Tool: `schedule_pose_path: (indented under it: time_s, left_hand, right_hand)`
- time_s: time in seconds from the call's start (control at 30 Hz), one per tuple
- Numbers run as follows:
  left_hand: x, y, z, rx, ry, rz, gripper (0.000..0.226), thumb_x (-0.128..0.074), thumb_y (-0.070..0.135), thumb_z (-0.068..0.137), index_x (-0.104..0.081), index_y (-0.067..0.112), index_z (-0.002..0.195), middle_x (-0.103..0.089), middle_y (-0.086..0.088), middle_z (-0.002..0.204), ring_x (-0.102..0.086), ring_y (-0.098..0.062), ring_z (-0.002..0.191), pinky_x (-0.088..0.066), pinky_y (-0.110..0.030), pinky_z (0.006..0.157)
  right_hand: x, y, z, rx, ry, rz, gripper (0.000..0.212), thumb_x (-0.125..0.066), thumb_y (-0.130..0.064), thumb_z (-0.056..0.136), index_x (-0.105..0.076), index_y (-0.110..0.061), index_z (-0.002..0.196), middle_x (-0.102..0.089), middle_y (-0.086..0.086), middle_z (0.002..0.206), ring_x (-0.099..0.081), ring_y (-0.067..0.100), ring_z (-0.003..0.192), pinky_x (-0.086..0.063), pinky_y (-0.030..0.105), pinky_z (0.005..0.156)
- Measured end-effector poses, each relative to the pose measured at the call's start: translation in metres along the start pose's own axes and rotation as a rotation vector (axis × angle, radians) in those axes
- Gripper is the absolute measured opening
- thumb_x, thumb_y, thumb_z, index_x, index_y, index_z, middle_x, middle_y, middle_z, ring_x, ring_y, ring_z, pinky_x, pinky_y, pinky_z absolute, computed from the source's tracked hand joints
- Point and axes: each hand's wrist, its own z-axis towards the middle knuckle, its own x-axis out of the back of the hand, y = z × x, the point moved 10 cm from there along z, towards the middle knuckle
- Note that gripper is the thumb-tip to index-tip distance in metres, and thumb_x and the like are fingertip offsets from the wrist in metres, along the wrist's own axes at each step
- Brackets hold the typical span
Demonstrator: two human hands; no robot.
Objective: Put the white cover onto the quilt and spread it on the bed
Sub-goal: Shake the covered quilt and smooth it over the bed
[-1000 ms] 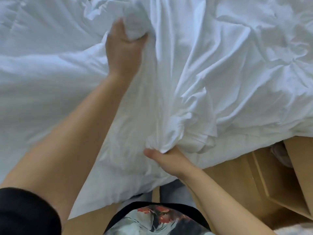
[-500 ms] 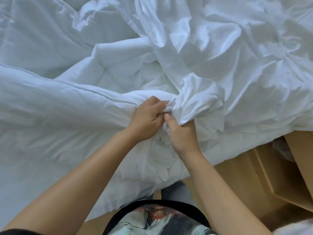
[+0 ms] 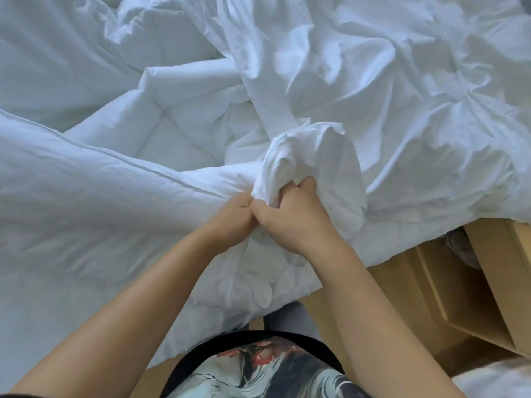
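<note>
Nearest the camera is the person's dark printed shirt, with a pale wooden open-fronted cabinet just beside the bed's near right corner.

At the near edge of the bed the two hands meet, knuckles touching. The left hand is curled tightly on the piped rim of the thick, white, stitched quilt. The right hand is closed into a fist round a bunched fold of the thin, white, crumpled cotton cover. That fold stands up in a puff just beyond the fingers. The hands seem to be mating a corner of each, though how much of the quilt is inside the cover cannot be told.

Beyond the hands the quilt lies bare across the middle and left of the bed. The cover is heaped in creases over the right side and far edge.

Both pieces are soft and limp. The quilt looks bulky but light and will sag and drag. The cover is lighter still and likely to slip over the filling. The best hold is probably at matched corners, pinching both layers together.
</note>
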Motion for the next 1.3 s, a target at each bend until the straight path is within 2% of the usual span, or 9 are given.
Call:
schedule_pose_path:
  time_s: [0.1,0.27,0.33,0.5,0.7,0.83,1.03,1.13,1.3]
  left_hand:
    - [-0.003,-0.009,-0.008,0.086,-0.123,-0.336,0.056,-0.057,0.028,0.059,-0.062,0.0,0.108,-0.06,-0.018,0.112,-0.057,-0.025,0.106,-0.047,-0.038,0.093]
    - [0.016,0.002,-0.003,-0.013,0.175,-0.065,0.013,-0.07,0.018,0.084,-0.069,0.022,0.096,-0.072,0.005,0.093,-0.067,-0.01,0.093,-0.052,-0.026,0.079]
    - [0.029,-0.007,-0.002,0.009,0.325,-0.157,0.013,-0.058,0.016,0.093,-0.068,0.018,0.1,-0.071,0.003,0.097,-0.067,-0.013,0.096,-0.052,-0.027,0.082]
    - [0.04,-0.017,-0.001,0.075,0.366,-0.403,0.016,-0.053,0.018,0.095,-0.066,0.012,0.103,-0.072,-0.002,0.097,-0.068,-0.014,0.093,-0.052,-0.03,0.085]
    - [0.038,-0.014,-0.005,0.082,0.27,-0.652,0.026,-0.041,0.018,0.096,-0.062,0.012,0.111,-0.07,-0.004,0.102,-0.066,-0.018,0.098,-0.054,-0.03,0.084]
    - [0.048,-0.018,-0.004,0.051,0.372,-0.823,0.027,-0.04,0.021,0.098,-0.062,0.012,0.111,-0.07,-0.004,0.103,-0.066,-0.018,0.099,-0.053,-0.031,0.088]
    - [0.035,-0.016,-0.003,0.052,0.268,-0.449,0.052,-0.06,0.049,0.083,-0.061,0.013,0.121,-0.067,-0.007,0.117,-0.063,-0.021,0.111,-0.05,-0.036,0.094]
    - [0.037,-0.017,-0.005,0.014,0.314,-0.516,0.044,-0.077,0.026,0.059,-0.069,0.009,0.099,-0.072,-0.009,0.095,-0.068,-0.022,0.091,-0.055,-0.033,0.08]
    - [0.047,-0.028,-0.004,0.04,0.368,-0.631,0.037,-0.059,0.01,0.071,-0.065,0.002,0.107,-0.07,-0.011,0.098,-0.068,-0.022,0.089,-0.055,-0.029,0.073]
  right_hand:
    - [-0.006,-0.001,0.005,-0.017,-0.1,0.012,0.062,-0.037,-0.055,0.084,-0.046,-0.014,0.13,-0.029,0.004,0.114,-0.041,0.027,0.11,-0.039,0.035,0.094]
    - [-0.005,-0.018,0.007,0.127,-0.245,0.391,0.021,-0.041,-0.02,0.079,-0.059,-0.013,0.088,-0.047,0.003,0.086,-0.045,0.013,0.085,-0.041,0.026,0.08]
    - [0.01,-0.002,0.016,0.124,-0.146,0.564,0.037,-0.042,-0.012,0.077,-0.063,-0.01,0.108,-0.054,-0.003,0.09,-0.052,0.007,0.083,-0.044,0.024,0.083]
    - [0.004,0.02,0.026,0.242,-0.117,0.127,0.051,-0.065,-0.012,0.082,-0.051,-0.022,0.13,-0.045,-0.005,0.128,-0.042,0.009,0.119,-0.032,0.016,0.099]
    - [-0.004,0.006,0.034,0.311,-0.136,0.184,0.02,-0.062,-0.02,0.088,-0.065,-0.01,0.105,-0.064,0.006,0.103,-0.059,0.018,0.091,-0.045,0.025,0.081]
    - [0.011,0.008,0.045,0.249,-0.147,0.435,0.038,-0.053,-0.028,0.096,-0.061,0.008,0.087,-0.054,0.013,0.076,-0.049,0.021,0.067,-0.041,0.028,0.067]
    - [0.012,-0.007,0.058,0.235,-0.119,0.584,0.036,-0.048,-0.026,0.099,-0.061,0.006,0.092,-0.054,0.012,0.078,-0.05,0.022,0.071,-0.044,0.033,0.067]
    - [0.004,-0.02,0.066,0.253,-0.123,0.562,0.033,-0.05,-0.024,0.098,-0.06,0.006,0.086,-0.055,0.01,0.072,-0.052,0.019,0.067,-0.046,0.031,0.065]
    - [-0.017,0.005,0.075,0.176,-0.152,0.577,0.023,-0.054,-0.017,0.096,-0.058,-0.016,0.073,-0.058,-0.015,0.056,-0.054,-0.001,0.054,-0.042,0.016,0.059]
